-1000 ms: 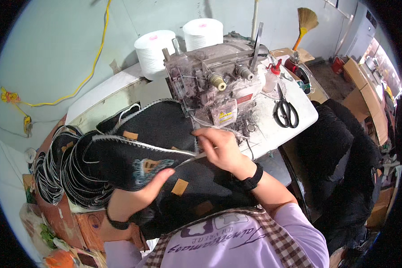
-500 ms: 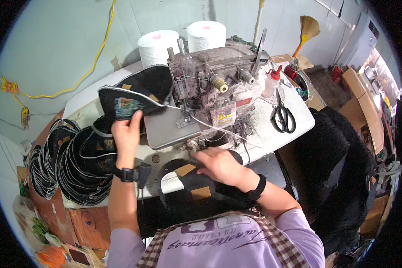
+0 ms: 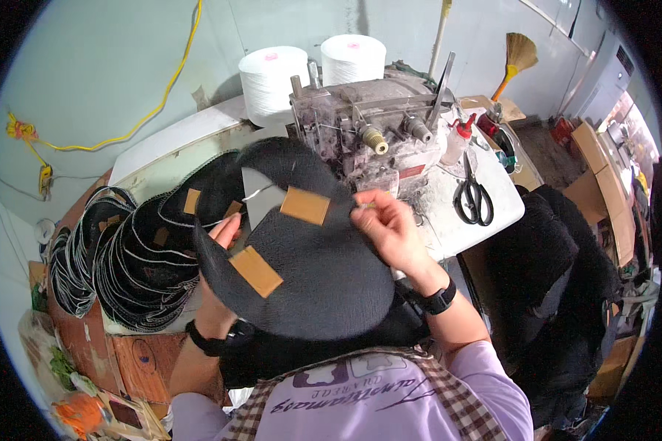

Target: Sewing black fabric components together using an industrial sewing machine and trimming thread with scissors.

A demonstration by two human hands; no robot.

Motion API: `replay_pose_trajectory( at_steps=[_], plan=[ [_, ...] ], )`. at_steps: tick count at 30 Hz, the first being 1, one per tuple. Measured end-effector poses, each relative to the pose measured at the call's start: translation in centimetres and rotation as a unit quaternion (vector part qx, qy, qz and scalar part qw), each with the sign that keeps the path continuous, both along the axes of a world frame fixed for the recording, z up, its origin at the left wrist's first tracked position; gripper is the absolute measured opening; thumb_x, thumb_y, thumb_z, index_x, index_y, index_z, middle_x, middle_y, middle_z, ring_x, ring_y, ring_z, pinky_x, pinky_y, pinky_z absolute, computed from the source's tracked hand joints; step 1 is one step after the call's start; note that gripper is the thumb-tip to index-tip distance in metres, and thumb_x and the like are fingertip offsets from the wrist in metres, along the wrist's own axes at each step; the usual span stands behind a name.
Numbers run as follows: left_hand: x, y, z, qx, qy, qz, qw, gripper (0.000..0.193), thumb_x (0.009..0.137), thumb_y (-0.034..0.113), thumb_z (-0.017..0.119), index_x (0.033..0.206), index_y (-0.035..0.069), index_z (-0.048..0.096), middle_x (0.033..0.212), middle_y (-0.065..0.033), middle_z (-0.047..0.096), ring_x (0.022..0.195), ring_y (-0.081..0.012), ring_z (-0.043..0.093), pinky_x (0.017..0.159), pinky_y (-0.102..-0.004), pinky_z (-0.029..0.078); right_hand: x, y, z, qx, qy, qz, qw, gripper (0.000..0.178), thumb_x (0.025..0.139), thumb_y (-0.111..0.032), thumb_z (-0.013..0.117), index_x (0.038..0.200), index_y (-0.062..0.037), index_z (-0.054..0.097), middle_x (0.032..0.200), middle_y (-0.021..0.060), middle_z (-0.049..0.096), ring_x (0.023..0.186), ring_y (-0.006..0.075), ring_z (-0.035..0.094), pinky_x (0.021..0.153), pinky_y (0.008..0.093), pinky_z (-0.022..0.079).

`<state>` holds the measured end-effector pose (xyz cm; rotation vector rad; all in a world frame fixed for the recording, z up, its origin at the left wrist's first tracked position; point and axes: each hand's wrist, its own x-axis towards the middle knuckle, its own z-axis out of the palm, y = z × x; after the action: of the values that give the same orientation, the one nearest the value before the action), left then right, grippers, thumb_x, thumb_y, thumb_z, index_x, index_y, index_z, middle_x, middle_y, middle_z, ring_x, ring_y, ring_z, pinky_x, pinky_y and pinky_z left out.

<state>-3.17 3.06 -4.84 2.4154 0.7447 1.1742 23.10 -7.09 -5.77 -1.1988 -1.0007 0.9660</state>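
A broad, curved black fabric piece [image 3: 316, 279] with two tan rectangular patches is spread between my hands in front of the overlock sewing machine [image 3: 368, 121]. My right hand [image 3: 391, 229] pinches its upper right edge between thumb and fingertips. At its left end is my left hand [image 3: 226, 231], gripping it with the fingers showing past the edge; the thumb and palm are hidden by the fabric. Just behind my left hand, a white-edged black piece [image 3: 198, 184] rests at the end of a stack of similar pieces [image 3: 143, 272]. The machine's work plate is mostly covered by the fabric.
Two white thread cones [image 3: 273, 84] stand behind the machine. Black-handled scissors [image 3: 473, 200] and a red-topped bottle [image 3: 460, 140] lie and stand on the table's right. A big dark fabric pile [image 3: 559, 287] is at the right; a yellow cord [image 3: 162, 95] hangs on the wall.
My left hand has let go of the white-edged piece, which now lies at the left. My right hand has risen from my lap, and both hands now hold another black piece.
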Motion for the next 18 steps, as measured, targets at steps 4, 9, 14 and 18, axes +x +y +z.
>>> replay_pose_trajectory(
  at_steps=[4, 9, 14, 18],
  plan=[
    [3.4, -0.1, 1.3, -0.226, -0.223, -0.136, 0.938, 0.046, 0.099, 0.032, 0.043, 0.122, -0.007, 0.050, 0.123, -0.0210, 0.056, 0.114, -0.0259, 0.054, 0.099, -0.0381, 0.039, -1.9, 0.2, -1.5, 0.021, 0.123, 0.033, 0.992, 0.032, 0.093, -0.003, 0.053, 0.125, -0.0025, 0.055, 0.092, 0.0004, 0.065, 0.080, 0.0025, 0.055, 0.072, 0.0169, 0.043],
    [6.5, 5.6, 5.1, -0.481, -0.383, -0.065, 0.786, 0.055, 0.098, 0.049, 0.038, 0.103, -0.001, 0.061, 0.102, -0.0115, 0.065, 0.093, -0.0172, 0.060, 0.083, -0.0297, 0.047, -4.8, 0.4, -2.0, 0.029, 0.001, -0.008, 1.000, 0.026, 0.095, -0.008, 0.053, 0.118, -0.0015, 0.062, 0.096, 0.0035, 0.066, 0.080, 0.0067, 0.059, 0.073, 0.0216, 0.048],
    [2.0, 9.5, 5.1, -0.500, -0.468, -0.080, 0.724, 0.036, 0.096, 0.033, 0.052, 0.106, 0.000, 0.060, 0.101, -0.0080, 0.065, 0.087, -0.0171, 0.063, 0.079, -0.0298, 0.051, -6.0, 1.3, -2.2, 0.023, 0.087, 0.086, 0.992, 0.029, 0.097, -0.011, 0.051, 0.123, -0.0008, 0.057, 0.089, 0.0057, 0.067, 0.069, 0.0096, 0.064, 0.064, 0.0217, 0.049],
    [-3.0, 5.7, 4.5, -0.526, -0.404, -0.103, 0.741, 0.031, 0.096, 0.026, 0.051, 0.114, 0.003, 0.058, 0.109, -0.0112, 0.063, 0.092, -0.0221, 0.063, 0.081, -0.0340, 0.053, -5.3, 1.7, -1.6, -0.002, 0.166, 0.076, 0.983, 0.029, 0.096, -0.010, 0.051, 0.123, 0.0002, 0.057, 0.086, 0.0062, 0.067, 0.074, 0.0103, 0.064, 0.067, 0.0223, 0.050]
  ],
)
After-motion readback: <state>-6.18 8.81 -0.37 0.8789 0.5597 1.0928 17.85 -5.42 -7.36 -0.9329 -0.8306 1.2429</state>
